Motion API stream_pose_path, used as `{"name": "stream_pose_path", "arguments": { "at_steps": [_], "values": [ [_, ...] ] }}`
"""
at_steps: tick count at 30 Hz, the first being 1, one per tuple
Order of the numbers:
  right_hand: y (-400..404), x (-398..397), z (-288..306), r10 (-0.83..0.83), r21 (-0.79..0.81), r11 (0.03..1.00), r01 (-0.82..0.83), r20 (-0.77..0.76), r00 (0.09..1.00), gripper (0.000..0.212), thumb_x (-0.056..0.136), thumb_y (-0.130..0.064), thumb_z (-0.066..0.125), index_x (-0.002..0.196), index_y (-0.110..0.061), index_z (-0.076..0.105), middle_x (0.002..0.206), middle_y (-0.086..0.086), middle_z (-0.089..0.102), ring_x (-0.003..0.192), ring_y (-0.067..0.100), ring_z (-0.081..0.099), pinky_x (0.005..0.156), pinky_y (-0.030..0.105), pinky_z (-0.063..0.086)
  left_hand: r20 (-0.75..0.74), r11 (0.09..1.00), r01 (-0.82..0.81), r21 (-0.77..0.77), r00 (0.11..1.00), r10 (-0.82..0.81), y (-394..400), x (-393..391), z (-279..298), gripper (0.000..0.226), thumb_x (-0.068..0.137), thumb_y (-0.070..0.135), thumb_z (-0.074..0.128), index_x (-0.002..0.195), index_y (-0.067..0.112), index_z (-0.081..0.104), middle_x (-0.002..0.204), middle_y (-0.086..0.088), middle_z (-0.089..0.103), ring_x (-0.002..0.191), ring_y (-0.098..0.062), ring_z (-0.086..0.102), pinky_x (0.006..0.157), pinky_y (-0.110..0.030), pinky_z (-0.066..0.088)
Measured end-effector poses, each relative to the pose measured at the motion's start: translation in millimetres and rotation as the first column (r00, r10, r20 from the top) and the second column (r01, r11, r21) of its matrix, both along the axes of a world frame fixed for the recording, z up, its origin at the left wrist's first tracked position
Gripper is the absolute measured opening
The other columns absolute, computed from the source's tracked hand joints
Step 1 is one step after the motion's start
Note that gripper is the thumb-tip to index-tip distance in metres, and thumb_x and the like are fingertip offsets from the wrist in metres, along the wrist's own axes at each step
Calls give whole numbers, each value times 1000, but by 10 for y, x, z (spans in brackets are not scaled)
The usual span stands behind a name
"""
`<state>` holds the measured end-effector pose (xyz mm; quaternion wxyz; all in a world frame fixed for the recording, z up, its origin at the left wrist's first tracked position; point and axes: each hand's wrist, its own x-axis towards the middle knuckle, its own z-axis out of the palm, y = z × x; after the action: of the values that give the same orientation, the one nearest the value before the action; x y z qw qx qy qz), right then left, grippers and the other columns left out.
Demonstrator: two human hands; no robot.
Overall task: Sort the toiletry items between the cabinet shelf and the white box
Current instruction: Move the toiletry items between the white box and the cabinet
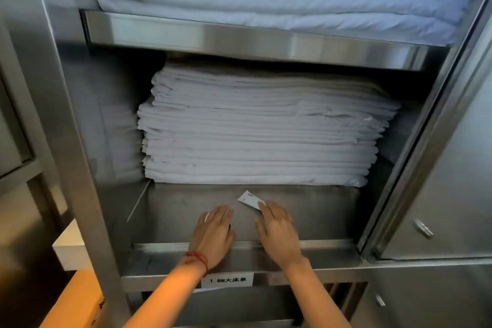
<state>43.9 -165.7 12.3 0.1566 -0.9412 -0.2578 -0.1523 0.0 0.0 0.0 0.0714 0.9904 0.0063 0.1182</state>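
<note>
While our hands are both reaching into the cabinet shelf (186, 210), we have to be careful with the little white packet (249, 200). It lies flat on the metal floor of the shelf, just in front of the big pile of folded sheets (255, 125). Our right hand (278, 229) lies flat with straight fingers, and its fingertips (262, 205) touch the near end of the packet. Our left hand (213, 234) lies flat and spread too, just beside it, holding nothing.

We think the packet could slip away. It is thin and flat and the metal looks smooth, so a push from straight fingers may slide it back under the sheets, where it would be hard to find. It may also be hard to pinch up off the floor.

We have open floor to the left and right of our hands. At the back the sheets block the way. In front there is a raised metal lip (239, 245), so we must lift the packet over it. The white box (70, 247) sits low on the left, outside the cabinet post (77, 168), so we must go around that post.
</note>
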Motion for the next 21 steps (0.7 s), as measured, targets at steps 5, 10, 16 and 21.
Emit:
{"name": "stream_pose_path", "arguments": {
  "at_steps": [5, 10, 16, 21],
  "values": [
    [62, 145, -115, -7, -28, 1000, 7, 9, 1000, 49, 99, -28, 39, 146, -17, 30, 151, 4, 29, 140, 15, 22, 116, 27, 4, 40, 1000, 17, 18, 999, -18, 97, 61, -121, 57, 98, 34, 35, 150, 18, 19, 157, 0, 14, 143, -12, 13, 116, -30, 10],
    [89, 276, -244, 22, -71, 997, -23, -18, 1000, 51, 100, -27, 37, 147, -16, 25, 155, 5, 20, 143, 17, 15, 117, 31, 3, 21, 998, -28, 52, 999, 27, 132, 87, -234, 55, 99, 39, 31, 149, 19, 21, 157, 0, 14, 144, -12, 12, 116, -30, 8],
    [121, 406, -347, 18, -80, 997, -23, -60, 998, 50, 101, -30, 33, 148, -17, 24, 156, 6, 19, 144, 18, 15, 117, 31, 2, 119, 1000, -10, 25, 993, 6, 49, 62, -198, 47, 69, 27, 82, 107, 2, 70, 114, -14, 67, 108, -25, 64, 90, -38, 50],
    [137, 494, -377, 31, -81, 996, -34, -50, 998, 50, 101, -30, 32, 148, -14, 24, 156, 9, 20, 144, 19, 15, 116, 30, 1, 86, 999, -19, -33, 996, 22, 36, 111, -280, 50, 101, 31, 34, 146, 9, 30, 153, -7, 27, 143, -17, 19, 117, -29, 6]
  ]
}}
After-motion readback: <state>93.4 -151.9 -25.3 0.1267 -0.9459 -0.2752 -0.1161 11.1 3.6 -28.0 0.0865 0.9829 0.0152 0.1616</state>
